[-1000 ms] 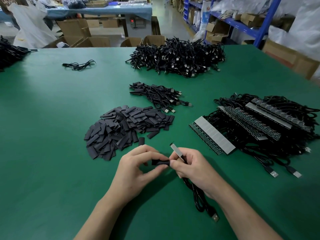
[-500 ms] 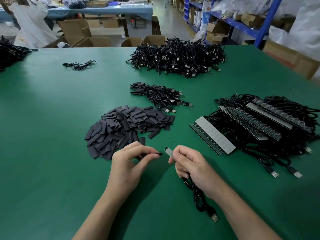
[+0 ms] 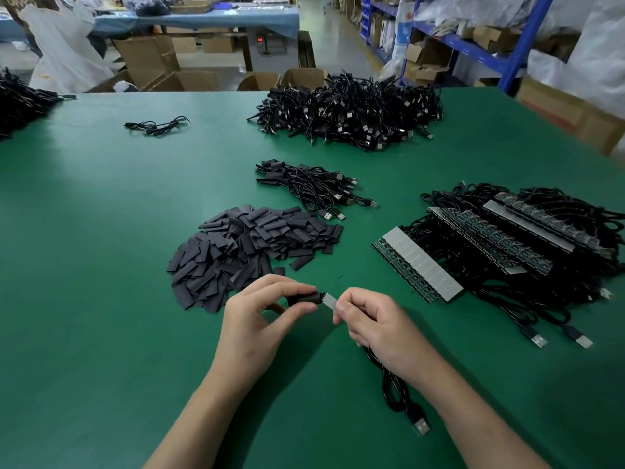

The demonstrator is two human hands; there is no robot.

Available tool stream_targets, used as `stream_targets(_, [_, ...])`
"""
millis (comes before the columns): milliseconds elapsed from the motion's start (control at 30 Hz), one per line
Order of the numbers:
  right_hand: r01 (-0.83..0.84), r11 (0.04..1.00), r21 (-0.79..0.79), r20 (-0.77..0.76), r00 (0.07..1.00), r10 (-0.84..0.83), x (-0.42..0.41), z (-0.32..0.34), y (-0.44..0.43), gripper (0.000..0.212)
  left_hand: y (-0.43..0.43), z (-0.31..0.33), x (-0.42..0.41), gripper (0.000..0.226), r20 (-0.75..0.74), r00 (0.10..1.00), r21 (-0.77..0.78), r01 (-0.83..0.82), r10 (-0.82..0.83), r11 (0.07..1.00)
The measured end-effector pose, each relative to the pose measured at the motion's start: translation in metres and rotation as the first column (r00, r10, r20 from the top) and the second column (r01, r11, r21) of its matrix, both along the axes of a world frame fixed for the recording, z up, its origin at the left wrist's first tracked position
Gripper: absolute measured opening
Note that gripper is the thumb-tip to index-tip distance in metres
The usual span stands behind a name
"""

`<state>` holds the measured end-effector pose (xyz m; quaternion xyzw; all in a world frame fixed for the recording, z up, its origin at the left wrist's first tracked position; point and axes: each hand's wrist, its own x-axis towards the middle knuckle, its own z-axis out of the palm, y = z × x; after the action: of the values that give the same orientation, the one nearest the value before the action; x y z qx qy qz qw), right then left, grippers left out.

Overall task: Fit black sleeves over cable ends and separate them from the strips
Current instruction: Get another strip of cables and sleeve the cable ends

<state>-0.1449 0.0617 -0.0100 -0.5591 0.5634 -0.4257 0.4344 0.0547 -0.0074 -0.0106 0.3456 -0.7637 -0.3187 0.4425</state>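
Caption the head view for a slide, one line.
Left hand holds a black sleeve at the cable end pinched by the right hand, near a pile of sleeves.

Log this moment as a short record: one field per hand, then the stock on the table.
left hand: pinches a black tubular sleeve
right hand: pinches a grey-backed cable end, at the sleeve's mouth
sleeve stock: heap of flat black sleeves
strips: green board strips with black cables, right
sleeved: small bundle of sleeved black cables
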Motion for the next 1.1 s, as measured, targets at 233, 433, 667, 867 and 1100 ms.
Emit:
stream_targets(233, [-0.022,1.0,0.002,-0.065,0.998,0.022,0.0,0.005,0.002,0.029,-0.002,-0.001,0.003,0.016,0.1,0.995,-0.118,0.007,0.005,0.993])
stream_targets(433, [-0.011,1.0,0.0,-0.18,0.984,0.011,0.0,0.007,0.003,0.027,-0.003,0.0,0.004,0.018,0.133,0.991,-0.159,0.011,0.01,0.987])
stream_targets(667, [0.009,1.0,0.006,-0.196,0.981,-0.008,0.001,0.009,0.003,0.027,-0.005,0.002,0.009,0.019,0.209,0.978,-0.168,0.053,-0.017,0.984])
stream_targets(867, [-0.022,1.0,0.012,-0.227,0.974,0.024,-0.001,0.011,0.004,0.028,-0.006,0.002,0.009,0.017,0.215,0.975,-0.132,0.085,-0.055,0.988])
stream_targets(1100, [-0.102,0.995,0.024,-0.223,0.969,0.104,-0.006,0.013,0.004,0.03,-0.008,0.002,0.011,0.017,0.18,0.971,-0.009,0.164,-0.16,0.986])
